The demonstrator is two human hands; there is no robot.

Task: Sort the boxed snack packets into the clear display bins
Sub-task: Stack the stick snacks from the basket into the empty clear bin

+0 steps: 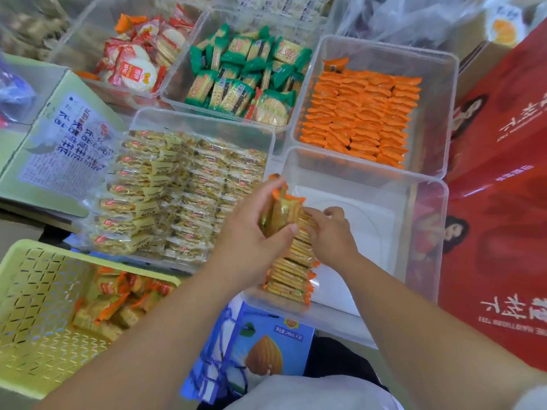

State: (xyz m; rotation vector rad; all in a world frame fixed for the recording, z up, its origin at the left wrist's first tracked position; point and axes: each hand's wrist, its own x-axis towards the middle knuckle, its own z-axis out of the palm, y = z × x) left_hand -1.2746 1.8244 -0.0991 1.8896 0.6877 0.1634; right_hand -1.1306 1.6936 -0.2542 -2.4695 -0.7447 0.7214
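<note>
My left hand (pixel 248 235) grips a small bunch of orange-edged cracker packets (pixel 279 211) above the left side of a clear bin (pixel 426 220). Inside that bin a row of the same packets (pixel 293 270) stands on edge along the left wall. My right hand (pixel 331 232) rests on the far end of that row, fingers curled onto the top packets. The rest of the bin floor is bare. A yellow-green basket (pixel 38 291) at lower left holds more loose packets (pixel 118 300) of this kind.
Around are other clear bins: yellow packets (pixel 183 196), green packets (pixel 245 75), orange packets (pixel 364 116), red-white rice crackers (pixel 139 60). A green carton (pixel 56 143) lies at left, red gift boxes (pixel 500 202) at right, a blue drink carton (pixel 266 347) near my body.
</note>
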